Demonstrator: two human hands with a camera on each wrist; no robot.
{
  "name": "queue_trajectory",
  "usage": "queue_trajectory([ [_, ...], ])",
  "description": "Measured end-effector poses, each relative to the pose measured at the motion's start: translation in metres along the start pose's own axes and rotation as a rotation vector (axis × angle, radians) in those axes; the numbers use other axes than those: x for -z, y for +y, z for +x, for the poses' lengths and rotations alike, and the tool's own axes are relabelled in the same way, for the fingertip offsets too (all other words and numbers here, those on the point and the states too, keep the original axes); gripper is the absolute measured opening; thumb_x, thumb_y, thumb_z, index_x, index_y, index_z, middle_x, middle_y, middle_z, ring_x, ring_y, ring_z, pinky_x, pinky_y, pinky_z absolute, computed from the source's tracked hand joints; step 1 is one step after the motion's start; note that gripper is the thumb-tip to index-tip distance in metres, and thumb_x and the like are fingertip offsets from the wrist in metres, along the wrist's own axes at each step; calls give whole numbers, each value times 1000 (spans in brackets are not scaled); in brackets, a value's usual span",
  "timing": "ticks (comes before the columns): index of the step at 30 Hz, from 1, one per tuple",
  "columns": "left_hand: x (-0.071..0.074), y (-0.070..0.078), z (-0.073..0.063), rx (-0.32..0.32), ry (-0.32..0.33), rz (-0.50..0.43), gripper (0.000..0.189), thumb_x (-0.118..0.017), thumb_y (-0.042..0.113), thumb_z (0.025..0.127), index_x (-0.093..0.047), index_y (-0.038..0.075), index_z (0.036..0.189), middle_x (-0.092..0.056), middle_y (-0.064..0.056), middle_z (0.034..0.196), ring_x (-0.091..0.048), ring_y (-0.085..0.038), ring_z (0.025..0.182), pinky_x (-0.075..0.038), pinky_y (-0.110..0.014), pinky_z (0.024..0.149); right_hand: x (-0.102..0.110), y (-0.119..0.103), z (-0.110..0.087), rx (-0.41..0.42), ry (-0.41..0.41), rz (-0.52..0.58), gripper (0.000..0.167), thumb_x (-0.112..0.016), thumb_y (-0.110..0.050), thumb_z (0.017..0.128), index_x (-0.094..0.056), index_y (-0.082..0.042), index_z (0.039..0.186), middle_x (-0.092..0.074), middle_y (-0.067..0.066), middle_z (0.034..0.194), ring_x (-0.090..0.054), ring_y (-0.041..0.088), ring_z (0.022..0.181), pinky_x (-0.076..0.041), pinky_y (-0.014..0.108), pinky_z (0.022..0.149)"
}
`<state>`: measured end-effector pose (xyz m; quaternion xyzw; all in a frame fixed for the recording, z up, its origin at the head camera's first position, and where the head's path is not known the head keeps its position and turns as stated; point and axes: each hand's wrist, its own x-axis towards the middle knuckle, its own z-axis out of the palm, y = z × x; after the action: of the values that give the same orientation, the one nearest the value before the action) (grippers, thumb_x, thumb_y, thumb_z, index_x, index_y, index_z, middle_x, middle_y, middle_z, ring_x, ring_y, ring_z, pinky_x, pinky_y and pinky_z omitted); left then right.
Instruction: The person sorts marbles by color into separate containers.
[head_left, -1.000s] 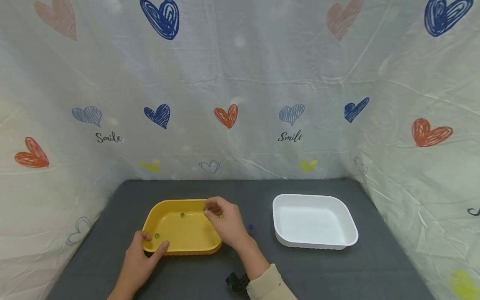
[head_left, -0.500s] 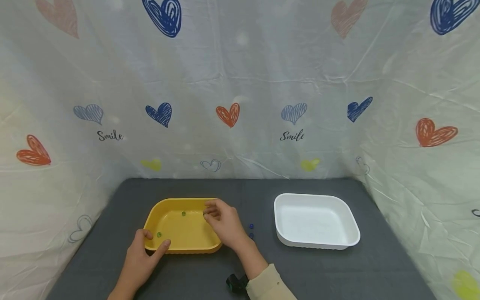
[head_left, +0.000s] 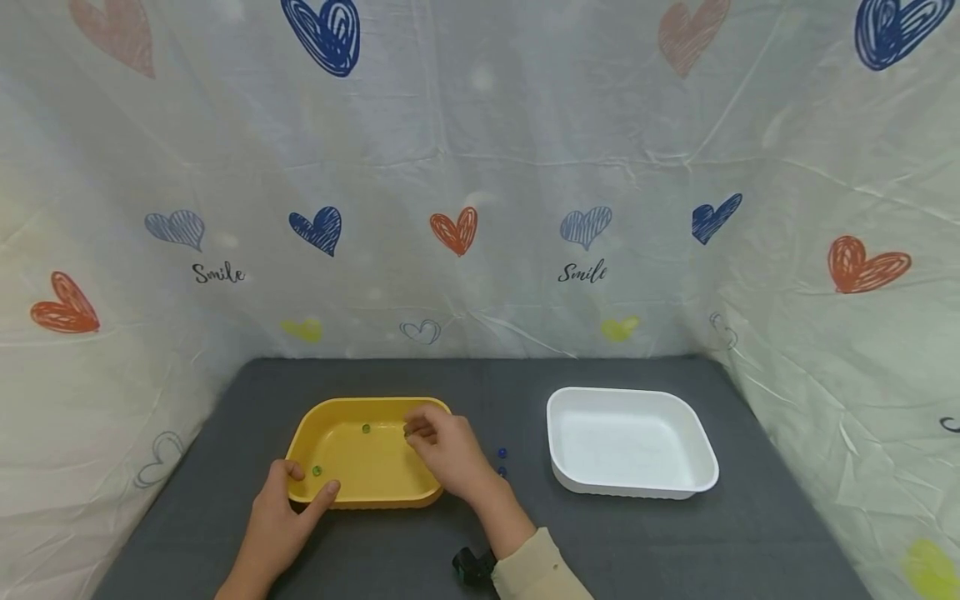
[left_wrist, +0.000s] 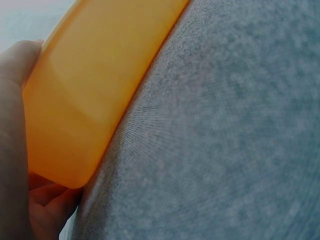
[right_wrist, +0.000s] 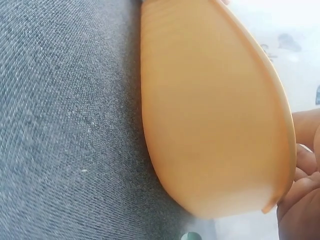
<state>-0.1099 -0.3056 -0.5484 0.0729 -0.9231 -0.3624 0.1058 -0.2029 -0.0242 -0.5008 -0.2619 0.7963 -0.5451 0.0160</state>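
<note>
The far bead (head_left: 366,428) lies at 12 o'clock in the yellow tray (head_left: 375,471), the near bead (head_left: 317,471) at 8. Both are green and should be light, hard and apt to roll, best pinched across the sides. The tray looks light and stiff, easiest to steady by its rim. The left hand (head_left: 281,507) grips that rim at 8 o'clock, the near bead at 1 o'clock from it. The right hand (head_left: 447,452) is at the tray's 3 o'clock end, fingers curled towards the thumb; whether they pinch anything I cannot tell. The far bead is at 9 o'clock from its fingertips. Beyond, at 3 o'clock, are blue beads (head_left: 502,452), then the white tray (head_left: 633,442).
</note>
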Motion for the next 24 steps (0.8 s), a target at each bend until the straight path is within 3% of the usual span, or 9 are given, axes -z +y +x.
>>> queue_trajectory([
  [24, 1, -2, 1, 14, -15, 1, 65, -79, 52, 101, -40, 4, 119, -49, -14, 99, -54, -27, 87, -41, -33, 72, 0, -1, 0, -12, -18, -10, 24, -72, -8, 107, -73, -13, 130, -74, -2, 119, -70, 8, 107, -60, 27, 95],
])
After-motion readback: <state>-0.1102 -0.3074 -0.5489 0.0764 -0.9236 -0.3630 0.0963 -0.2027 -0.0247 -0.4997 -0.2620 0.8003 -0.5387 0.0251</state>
